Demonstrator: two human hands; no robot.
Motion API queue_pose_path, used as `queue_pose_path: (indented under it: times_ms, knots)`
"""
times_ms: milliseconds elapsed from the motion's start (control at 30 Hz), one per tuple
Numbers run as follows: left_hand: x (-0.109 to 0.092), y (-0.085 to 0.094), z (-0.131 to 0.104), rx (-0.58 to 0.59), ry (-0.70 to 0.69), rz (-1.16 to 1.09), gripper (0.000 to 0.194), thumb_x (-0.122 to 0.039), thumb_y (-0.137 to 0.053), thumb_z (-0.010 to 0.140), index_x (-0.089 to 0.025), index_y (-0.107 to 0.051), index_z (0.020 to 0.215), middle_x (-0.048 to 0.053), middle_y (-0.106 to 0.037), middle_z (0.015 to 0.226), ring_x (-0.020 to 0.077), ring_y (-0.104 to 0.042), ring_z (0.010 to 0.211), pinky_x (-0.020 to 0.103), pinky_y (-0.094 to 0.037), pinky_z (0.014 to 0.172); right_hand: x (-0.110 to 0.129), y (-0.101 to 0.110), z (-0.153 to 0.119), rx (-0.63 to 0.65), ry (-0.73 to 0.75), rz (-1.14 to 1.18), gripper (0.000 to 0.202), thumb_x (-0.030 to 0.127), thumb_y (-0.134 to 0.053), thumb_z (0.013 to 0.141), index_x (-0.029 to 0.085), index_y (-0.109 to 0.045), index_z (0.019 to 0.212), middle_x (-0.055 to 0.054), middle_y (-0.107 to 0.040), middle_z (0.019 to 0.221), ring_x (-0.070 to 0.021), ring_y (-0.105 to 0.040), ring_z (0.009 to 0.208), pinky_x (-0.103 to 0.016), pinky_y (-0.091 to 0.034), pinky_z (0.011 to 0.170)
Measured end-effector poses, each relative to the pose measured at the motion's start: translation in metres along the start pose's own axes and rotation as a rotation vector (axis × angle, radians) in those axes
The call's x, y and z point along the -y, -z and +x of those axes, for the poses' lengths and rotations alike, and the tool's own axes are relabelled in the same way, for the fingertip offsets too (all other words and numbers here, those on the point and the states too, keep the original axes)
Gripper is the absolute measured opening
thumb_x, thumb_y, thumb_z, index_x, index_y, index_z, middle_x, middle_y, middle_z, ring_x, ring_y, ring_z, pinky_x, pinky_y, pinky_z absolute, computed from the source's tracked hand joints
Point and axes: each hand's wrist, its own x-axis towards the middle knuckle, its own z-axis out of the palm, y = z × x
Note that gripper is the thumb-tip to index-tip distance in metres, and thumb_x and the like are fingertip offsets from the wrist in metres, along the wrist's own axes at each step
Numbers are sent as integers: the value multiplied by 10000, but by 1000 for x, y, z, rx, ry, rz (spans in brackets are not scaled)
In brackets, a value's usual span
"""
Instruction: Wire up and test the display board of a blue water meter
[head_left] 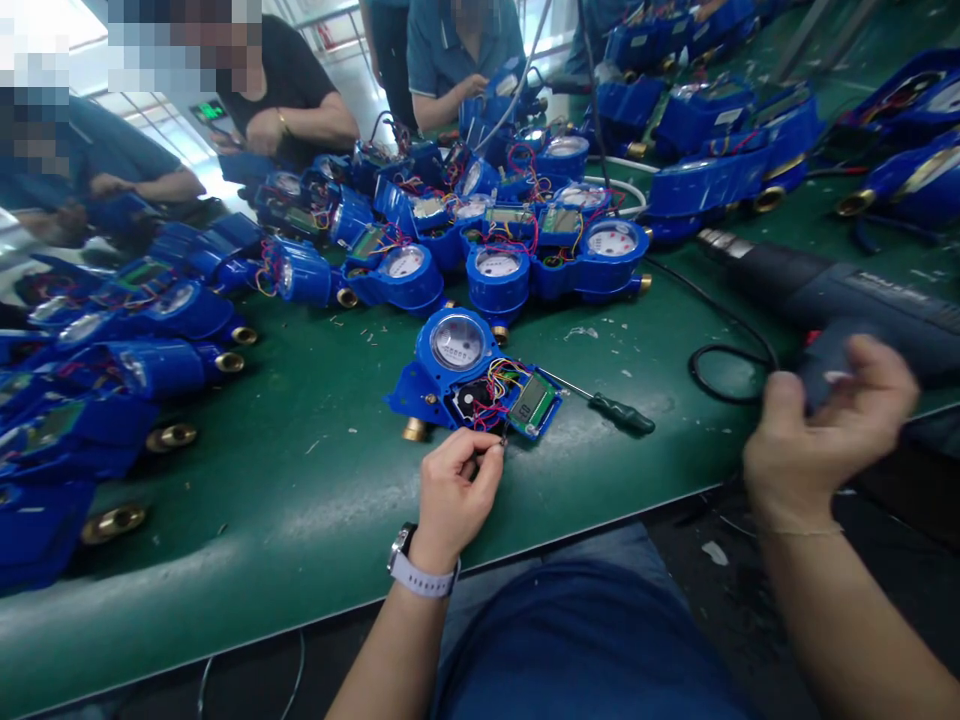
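A blue water meter lies on the green table with its electronics compartment uncovered and its dial facing up. Coloured wires run from it to a small circuit board with a display, which rests beside the housing. My left hand pinches a thin dark wire at the board's lower edge. On the right, my right hand is palm up by the handle of a heat gun, fingers apart and slightly blurred. Whether it touches the handle is unclear.
A green-handled screwdriver lies right of the board. Several blue meters crowd the back and left, such as a meter behind mine. The heat gun's black cord loops on the table. Co-workers sit across, including a person in black.
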Motion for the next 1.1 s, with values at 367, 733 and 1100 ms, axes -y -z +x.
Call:
queue_pose_path:
  times_ms: [367,733,1100]
  knots:
    - [0,-1,-2,12,-44,50,130,-194,-583,889,-175,-628,769,-30,-555,640,90,-472,535,229,-354,526,146,-58,-47,917,235,486,73,187,-658,917,126,-657,957,-62,-696,888,-199,-631,827,-348,-506,757]
    - [-1,-1,-4,23,-145,43,112,-141,-566,902,-172,-649,834,2,-647,730,112,-566,627,239,-423,605,158,-56,-44,920,472,245,157,122,-558,939,85,-690,863,-81,-677,798,-208,-607,766,-330,-498,703]
    - [-2,0,-1,30,-156,67,124,-138,-569,898,-181,-643,808,10,-659,737,138,-602,672,267,-450,639,154,-64,-50,890,418,206,200,109,-512,896,162,-628,742,-32,-661,702,-167,-599,675,-295,-470,646]
